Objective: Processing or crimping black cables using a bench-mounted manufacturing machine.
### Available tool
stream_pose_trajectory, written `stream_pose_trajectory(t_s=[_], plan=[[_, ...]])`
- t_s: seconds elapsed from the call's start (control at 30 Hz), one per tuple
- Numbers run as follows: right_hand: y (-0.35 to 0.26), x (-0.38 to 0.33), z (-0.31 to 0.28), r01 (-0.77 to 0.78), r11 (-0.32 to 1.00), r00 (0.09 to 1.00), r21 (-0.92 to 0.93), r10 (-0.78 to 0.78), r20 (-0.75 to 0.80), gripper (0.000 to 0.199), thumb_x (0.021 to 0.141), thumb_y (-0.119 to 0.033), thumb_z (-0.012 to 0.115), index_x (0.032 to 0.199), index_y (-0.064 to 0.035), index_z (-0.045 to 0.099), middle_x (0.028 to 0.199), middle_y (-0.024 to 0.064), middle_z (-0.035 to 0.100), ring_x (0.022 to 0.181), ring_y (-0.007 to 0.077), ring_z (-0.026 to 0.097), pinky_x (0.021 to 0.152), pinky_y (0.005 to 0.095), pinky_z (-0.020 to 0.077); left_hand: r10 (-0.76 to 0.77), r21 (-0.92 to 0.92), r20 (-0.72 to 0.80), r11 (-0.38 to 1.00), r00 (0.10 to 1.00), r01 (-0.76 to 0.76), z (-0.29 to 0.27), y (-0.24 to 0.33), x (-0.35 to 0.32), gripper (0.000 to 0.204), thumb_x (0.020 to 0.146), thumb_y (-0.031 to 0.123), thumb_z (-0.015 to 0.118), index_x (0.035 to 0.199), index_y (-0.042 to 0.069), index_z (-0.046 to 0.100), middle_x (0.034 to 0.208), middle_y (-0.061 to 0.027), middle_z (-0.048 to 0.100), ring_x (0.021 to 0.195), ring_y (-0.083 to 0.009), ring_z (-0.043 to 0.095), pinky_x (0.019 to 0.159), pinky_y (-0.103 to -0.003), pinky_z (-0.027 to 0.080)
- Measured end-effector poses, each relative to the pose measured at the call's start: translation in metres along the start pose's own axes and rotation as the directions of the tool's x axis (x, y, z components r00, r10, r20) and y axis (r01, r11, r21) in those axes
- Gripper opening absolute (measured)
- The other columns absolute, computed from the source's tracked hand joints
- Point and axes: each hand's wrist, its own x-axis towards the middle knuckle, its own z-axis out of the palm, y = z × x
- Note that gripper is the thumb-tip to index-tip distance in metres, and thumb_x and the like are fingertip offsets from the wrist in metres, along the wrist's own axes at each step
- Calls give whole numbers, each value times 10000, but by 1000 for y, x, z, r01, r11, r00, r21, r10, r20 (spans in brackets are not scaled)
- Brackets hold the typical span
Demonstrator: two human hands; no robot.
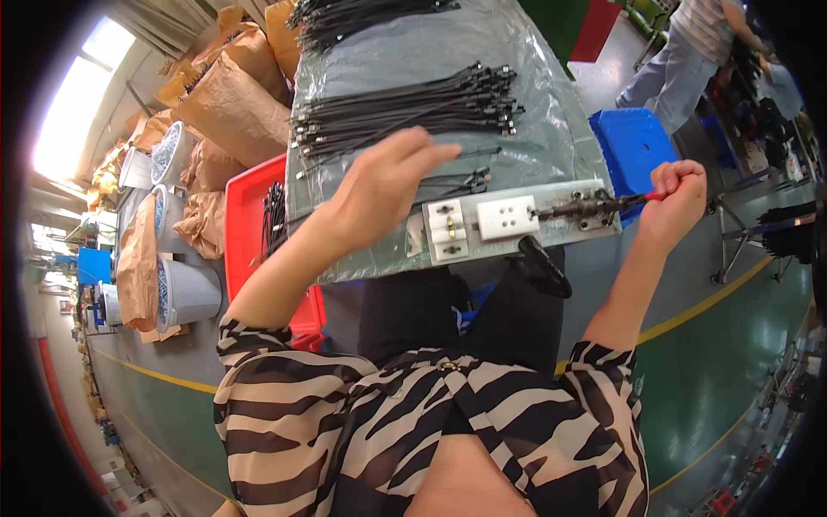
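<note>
My right hand (676, 200) is closed around the red handle (646, 197) of a push-pull toggle clamp (586, 208). The clamp is on a pale fixture plate at the table's near edge. White blocks sit on the plate: a sliding block (508, 217) by the clamp's rod, and a notched end block (445, 231) to its left. My left hand (379, 185) hovers left of the fixture, fingers stretched toward the right, nothing visible in them. A few loose black cables (461, 183) lie beside it. Beyond is a bundle of black cables (405, 110) with metal ends.
A plastic sheet (396, 53) covers the table, with more black cables (362, 21) at the far end. Left stand a red bin (245, 202), paper sacks (237, 112) and grey buckets (191, 293). A blue stool (636, 142) is right; a person (689, 52) stands beyond. A black curved piece (544, 269) overhangs the near edge.
</note>
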Motion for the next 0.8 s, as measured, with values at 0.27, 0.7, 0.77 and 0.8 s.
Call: stream_pose_trajectory(t_s=[0.27, 0.7, 0.77, 0.8], plan=[[23, 8, -32, -151, 973, 982, 173, 168, -86, 121, 820, 15, 417, 761, -31, 513, 586, 6, 361, 529, 114, 327, 535, 287, 252, -91, -102, 148, 989, 985, 107, 34, 10, -76, 503, 738, -129, 542, 1182, 74, 663, 825, -111, 520, 735, -277, 546, 664, -352, 476], [21, -10, -21, -76, 992, 994, 96, 83, -66, 116, 810, 11, 422, 757, -30, 517, 591, 7, 371, 535, 119, 332, 536, 284, 267, -48, 19, 275, 999, 960, 45, 24, 10, -86, 589, 761, -59, 567, 1310, 154, 593, 777, -77, 440, 738, -256, 509, 640, -371, 456], [22, -10, -21, -79, 992, 995, 99, 85, -52, 116, 809, 10, 421, 755, -30, 515, 591, 8, 371, 535, 120, 333, 536, 284, 270, -41, 41, 292, 999, 956, 30, 23, 9, -85, 608, 753, -61, 570, 1316, 168, 590, 780, -73, 433, 735, -253, 505, 636, -366, 456], [23, -10, -21, -83, 991, 995, 103, 87, -37, 115, 809, 9, 420, 752, -31, 513, 591, 9, 372, 535, 121, 334, 536, 284, 272, -42, 41, 292, 999, 955, 32, 23, 9, -85, 608, 753, -61, 570, 1316, 168, 590, 780, -73, 433, 735, -253, 505, 636, -366, 456]])
